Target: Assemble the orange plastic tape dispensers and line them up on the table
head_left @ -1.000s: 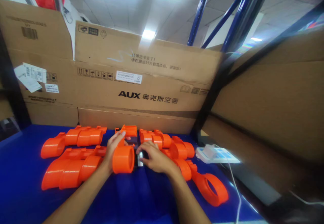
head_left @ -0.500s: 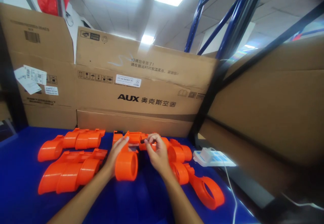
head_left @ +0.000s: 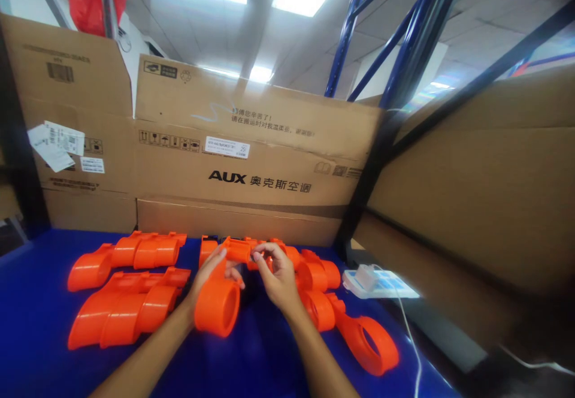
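My left hand (head_left: 207,275) is closed around an orange plastic part (head_left: 216,308) with a wide ring at its lower end, facing me. The part's narrower top points up and right, toward my other hand. My right hand (head_left: 279,278) is pinched at that upper end; a small dark piece (head_left: 253,256) shows at its fingertips, too small to name. Behind both hands lie more orange parts (head_left: 209,248), partly covered by my fingers.
Rows of orange ringed parts (head_left: 121,308) lie on the blue table (head_left: 251,368) to the left. Others (head_left: 375,344) sit at the right. A white power strip (head_left: 381,284) with a cable is at the right edge. Cardboard panels (head_left: 179,176) stand behind.
The orange part in my left hand has tilted, its ring swinging slightly down and left. My right fingertips have brought the dark piece against the part's upper end.
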A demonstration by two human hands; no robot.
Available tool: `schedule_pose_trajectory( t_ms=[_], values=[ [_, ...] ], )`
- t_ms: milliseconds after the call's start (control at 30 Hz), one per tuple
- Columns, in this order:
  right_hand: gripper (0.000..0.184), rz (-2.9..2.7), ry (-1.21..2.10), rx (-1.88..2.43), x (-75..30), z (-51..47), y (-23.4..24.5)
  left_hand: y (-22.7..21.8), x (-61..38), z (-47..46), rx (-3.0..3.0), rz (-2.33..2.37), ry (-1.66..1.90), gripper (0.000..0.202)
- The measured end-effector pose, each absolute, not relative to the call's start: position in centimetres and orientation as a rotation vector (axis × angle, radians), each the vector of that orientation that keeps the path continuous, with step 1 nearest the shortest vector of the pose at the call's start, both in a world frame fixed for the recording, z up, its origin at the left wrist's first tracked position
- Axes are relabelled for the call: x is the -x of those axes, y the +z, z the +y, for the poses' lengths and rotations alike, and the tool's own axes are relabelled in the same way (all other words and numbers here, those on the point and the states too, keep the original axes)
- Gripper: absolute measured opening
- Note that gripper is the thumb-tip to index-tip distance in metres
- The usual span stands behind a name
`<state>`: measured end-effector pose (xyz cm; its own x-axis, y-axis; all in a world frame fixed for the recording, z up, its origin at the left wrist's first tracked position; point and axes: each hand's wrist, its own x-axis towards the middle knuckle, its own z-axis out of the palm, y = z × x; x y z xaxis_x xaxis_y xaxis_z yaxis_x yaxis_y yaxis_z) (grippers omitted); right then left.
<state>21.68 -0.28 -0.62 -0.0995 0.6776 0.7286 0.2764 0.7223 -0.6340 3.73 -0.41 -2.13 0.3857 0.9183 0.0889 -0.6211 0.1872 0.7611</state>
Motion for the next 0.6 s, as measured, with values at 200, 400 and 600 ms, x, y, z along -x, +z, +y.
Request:
schedule_pose_trajectory(
  t_ms=[200, 400, 600],
  values=[
    [0.036, -1.768, 0.327, 0.840, -21.72, -0.26, -0.20, -2.50, -3.98, -0.45, -0.822, 0.404, 1.112, 0.059],
    [0.012, -1.592, 0.466, 0.878, -21.95, 0.35, -0.46, -2.89, -4.09, -0.77, -0.875, 0.457, 1.219, 0.046],
    [0.024, -1.278, 0.767, 0.732, -21.92, 0.07, -0.12, -2.66, -4.42, -1.06, -1.017, 0.603, 1.334, 0.047]
  ],
)
